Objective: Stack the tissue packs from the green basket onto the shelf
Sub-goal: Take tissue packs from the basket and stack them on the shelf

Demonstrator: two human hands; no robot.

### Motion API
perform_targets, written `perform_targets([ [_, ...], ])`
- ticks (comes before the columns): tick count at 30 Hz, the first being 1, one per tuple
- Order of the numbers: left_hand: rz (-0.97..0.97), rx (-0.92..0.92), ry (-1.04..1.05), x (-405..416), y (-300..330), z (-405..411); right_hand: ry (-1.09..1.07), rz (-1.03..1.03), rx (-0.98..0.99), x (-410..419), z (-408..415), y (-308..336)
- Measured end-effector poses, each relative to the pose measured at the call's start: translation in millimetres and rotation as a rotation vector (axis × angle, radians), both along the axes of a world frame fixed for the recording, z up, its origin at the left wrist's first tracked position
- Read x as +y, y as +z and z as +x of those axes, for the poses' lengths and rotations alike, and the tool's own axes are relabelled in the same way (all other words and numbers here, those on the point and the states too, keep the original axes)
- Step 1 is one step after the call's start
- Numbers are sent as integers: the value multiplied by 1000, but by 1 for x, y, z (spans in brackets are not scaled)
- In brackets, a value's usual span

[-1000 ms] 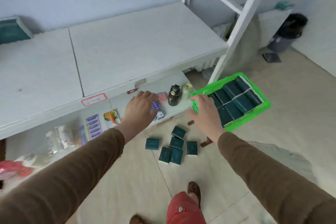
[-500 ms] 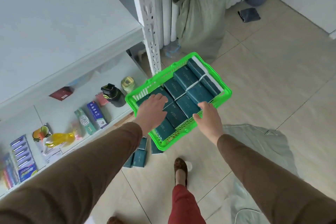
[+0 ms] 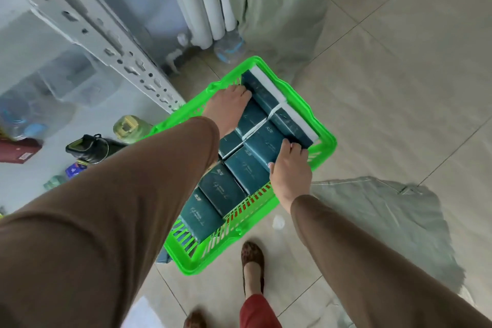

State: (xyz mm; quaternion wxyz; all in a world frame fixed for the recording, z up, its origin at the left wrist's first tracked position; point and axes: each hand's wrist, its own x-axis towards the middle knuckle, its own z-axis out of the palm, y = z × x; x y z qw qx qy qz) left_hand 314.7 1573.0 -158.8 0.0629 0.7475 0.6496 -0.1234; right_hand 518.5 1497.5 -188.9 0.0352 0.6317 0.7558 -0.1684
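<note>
The green basket (image 3: 327,138) stands on the tiled floor beside the shelf's white post (image 3: 106,42). It is filled with several dark teal tissue packs (image 3: 239,168) in rows. My left hand (image 3: 229,108) reaches into the basket's far left corner, its fingers curled down at the left end of the far row of packs (image 3: 269,94). My right hand (image 3: 290,168) grips the right end of that same row, fingertips hooked over the pack's edge. The low shelf board (image 3: 32,176) lies to the left.
A black bottle (image 3: 87,148), a green-lidded jar (image 3: 130,126) and small boxes sit on the low shelf. A water bottle (image 3: 229,46), a radiator and a pale green sack (image 3: 279,8) stand behind the basket. A flat sack (image 3: 386,208) lies right, and my foot (image 3: 251,257) is just below the basket.
My view swung from the shelf down onto the basket. Both hands moved deeper into it, from its near rim to the two ends of the far row of packs.
</note>
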Motion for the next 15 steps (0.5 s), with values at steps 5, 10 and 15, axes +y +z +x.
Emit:
perform_targets([
  [5,-41,157,-130,6,-9,-8,50,1,-58,3,-2,-7],
  [10,-4,334,-220,-16,5,-17,80,17,-117,-1,-3,-3],
  [15,2,224,-5,-84,34,-34,68,-98,59,-19,-12,22],
])
